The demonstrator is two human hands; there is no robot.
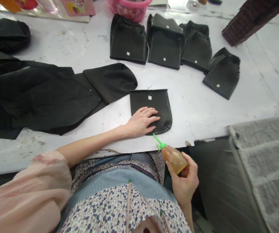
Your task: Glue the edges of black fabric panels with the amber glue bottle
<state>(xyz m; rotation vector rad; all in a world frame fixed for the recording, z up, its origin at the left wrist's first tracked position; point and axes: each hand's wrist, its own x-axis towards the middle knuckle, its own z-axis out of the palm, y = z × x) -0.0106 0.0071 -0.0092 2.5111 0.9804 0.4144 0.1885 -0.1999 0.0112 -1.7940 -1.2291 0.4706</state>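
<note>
A flat black fabric piece (pixel 162 108) with rounded near corners lies on the white table in front of me. It carries a small pale square mark, and a shiny line runs along its right and near edges. My left hand (pixel 144 122) rests flat on it, fingers spread. Just off the table's near edge, my right hand (pixel 185 176) grips a glue bottle (pixel 174 159) with amber liquid inside and a green nozzle. The nozzle tip points at the near edge of the black piece, beside my left fingers; whether it touches I cannot tell.
Several similar black pieces (pixel 165 48), partly folded up, stand in a row at the back. A heap of black fabric (pixel 44 94) covers the left side. A pink basket (pixel 129 9), a dark stack (pixel 251 19) and a grey slatted surface (pixel 268 161) at right surround the table.
</note>
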